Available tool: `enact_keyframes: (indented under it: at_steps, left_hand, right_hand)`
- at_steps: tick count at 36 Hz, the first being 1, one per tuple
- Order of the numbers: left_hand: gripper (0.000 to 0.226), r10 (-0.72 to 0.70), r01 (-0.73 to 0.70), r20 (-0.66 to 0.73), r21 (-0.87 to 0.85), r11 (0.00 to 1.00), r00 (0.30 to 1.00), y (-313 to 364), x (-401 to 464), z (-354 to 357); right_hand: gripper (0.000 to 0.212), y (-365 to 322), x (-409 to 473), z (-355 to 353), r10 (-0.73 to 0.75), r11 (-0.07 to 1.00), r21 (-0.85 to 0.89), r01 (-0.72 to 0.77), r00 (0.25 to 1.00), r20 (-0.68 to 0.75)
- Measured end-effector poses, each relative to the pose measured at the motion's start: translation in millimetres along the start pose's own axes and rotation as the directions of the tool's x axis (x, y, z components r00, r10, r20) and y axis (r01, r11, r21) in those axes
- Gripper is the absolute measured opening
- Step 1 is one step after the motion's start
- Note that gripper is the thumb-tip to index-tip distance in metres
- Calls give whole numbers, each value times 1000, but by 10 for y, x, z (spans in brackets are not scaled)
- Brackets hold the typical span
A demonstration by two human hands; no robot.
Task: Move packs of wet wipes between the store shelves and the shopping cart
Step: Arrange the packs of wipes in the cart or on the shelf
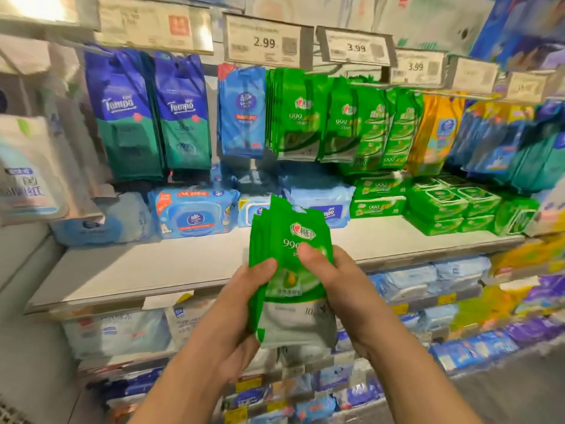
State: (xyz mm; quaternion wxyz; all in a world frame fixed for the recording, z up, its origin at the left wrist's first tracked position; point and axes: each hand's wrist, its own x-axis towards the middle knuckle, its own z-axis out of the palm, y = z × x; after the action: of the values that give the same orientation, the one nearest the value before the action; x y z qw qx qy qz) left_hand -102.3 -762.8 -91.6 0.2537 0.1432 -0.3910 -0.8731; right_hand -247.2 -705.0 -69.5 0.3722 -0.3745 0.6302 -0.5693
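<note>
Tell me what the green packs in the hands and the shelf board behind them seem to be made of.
Green packs: thin glossy plastic film, probably; the top edges look crinkled and the printed surface shines. Both hands, left and right, hold them.
Shelf board: likely painted metal, smooth and matte pale grey; the look leaves this open.

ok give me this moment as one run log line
left hand: holds green wipes packs | right hand: holds same packs, thumb on front | place: before shelf | cart: not in view
</note>
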Motion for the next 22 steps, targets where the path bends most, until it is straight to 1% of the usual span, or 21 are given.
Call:
enact_keyframes:
  at_steps: [1, 2, 3, 6, 8, 9, 11, 13, 14, 17, 18, 19, 20, 21, 22]
  left_hand:
    - [135, 2, -5, -60, -63, 998, 998, 11, 131, 2]
    - [119, -23, 7, -170, -90, 996, 985, 4, 154, 70]
    - [111, -12, -3, -123, -117, 993, 992, -54, 210, -5]
    - [104, -27, 8, -127, -147, 989, 992, -41, 330, -12]
    - [101, -18, -7, -151, -165, 986, 988, -9, 403, 23]
    - [99, -21, -4, -172, -141, 990, 985, 1, 430, 35]
    - [95, 11, -34, -171, -135, 990, 985, 13, 486, 55]
    - [92, 37, -61, -177, -132, 989, 983, 13, 577, 34]
    - [92, 59, -80, -170, -124, 989, 984, 23, 600, 54]
    - [90, 99, -121, -161, -133, 984, 982, 29, 660, 101]
    - [87, 117, -140, -162, -140, 980, 980, 42, 671, 154]
    - [78, 145, -166, -168, -120, 979, 975, 37, 689, 177]
    - [62, 163, -183, -161, -112, 977, 973, 42, 680, 253]
    - [46, 182, -201, -197, -83, 976, 963, 35, 690, 295]
    - [36, 190, -211, -230, -71, 975, 954, 11, 679, 321]
  right_hand:
    - [73, -12, 47, -12, -14, 999, 29, 15, 999, -31]
    - [71, -15, 87, -27, -27, 998, 59, 29, 999, -41]
    - [72, -7, 135, -46, -37, 997, 72, 40, 998, -48]
    - [79, 20, 242, -89, -36, 995, 93, 41, 998, -58]
    - [76, 27, 331, -136, -36, 993, 108, 40, 998, -44]
    - [70, 12, 370, -164, -42, 992, 118, 43, 999, -10]
    - [49, -24, 446, -225, -66, 989, 136, 56, 995, 69]
    - [35, -62, 512, -279, -86, 990, 124, 74, 991, 99]
    - [34, -72, 549, -304, -93, 989, 129, 79, 990, 107]
    - [41, -126, 656, -370, -120, 988, 117, 103, 982, 146]
    - [38, -149, 688, -402, -115, 988, 120, 97, 981, 158]
    - [31, -170, 716, -432, -117, 986, 135, 95, 979, 164]
    - [24, -179, 747, -456, -121, 984, 150, 97, 979, 162]
    - [20, -195, 763, -465, -130, 982, 154, 108, 981, 144]
    - [21, -202, 779, -465, -130, 982, 149, 113, 985, 111]
